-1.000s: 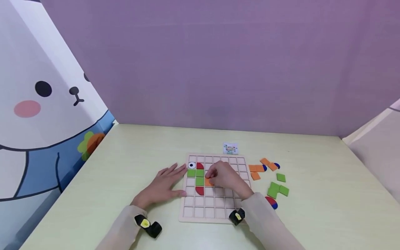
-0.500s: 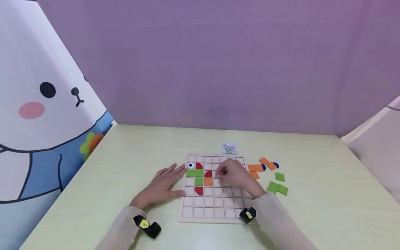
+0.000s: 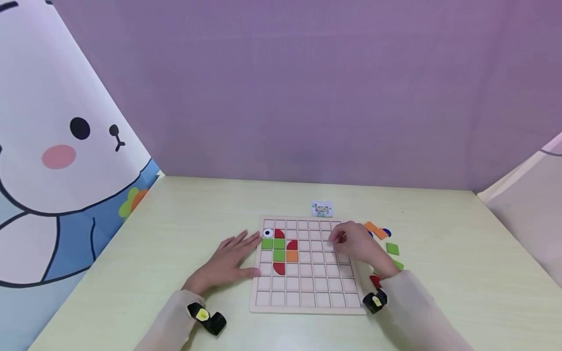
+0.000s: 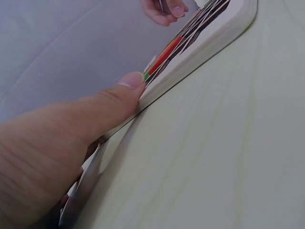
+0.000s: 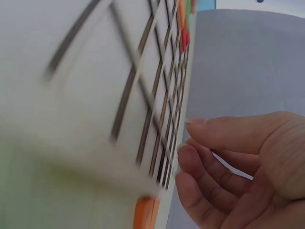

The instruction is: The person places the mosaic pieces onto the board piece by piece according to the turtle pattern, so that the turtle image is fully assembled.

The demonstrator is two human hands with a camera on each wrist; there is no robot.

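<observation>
A grid board (image 3: 307, 309) lies flat with coloured tiles in its upper left squares: a round eye tile (image 3: 268, 233), green squares (image 3: 279, 255), an orange square (image 3: 291, 256) and red rounded tiles (image 3: 278, 268). My left hand (image 3: 230, 261) rests spread on the table, its thumb and fingertips at the board's left edge; the left wrist view has the thumb (image 4: 112, 102) against that edge. Over the board's right side is my right hand (image 3: 357, 243), its fingers loosely bent. In the right wrist view nothing shows between thumb and fingers (image 5: 205, 164).
Right of the board lie loose orange tiles (image 3: 380, 233), green tiles (image 3: 392, 249), a blue rounded piece (image 3: 387, 232) and a red one (image 3: 375, 281), some partly hidden by the right arm. A small picture card (image 3: 322, 208) lies behind the board. A purple partition (image 3: 307, 97) closes off the back.
My right hand has left the orange square and moved right across the board, uncovering a red rounded tile above that square. The left hand has kept its place.
</observation>
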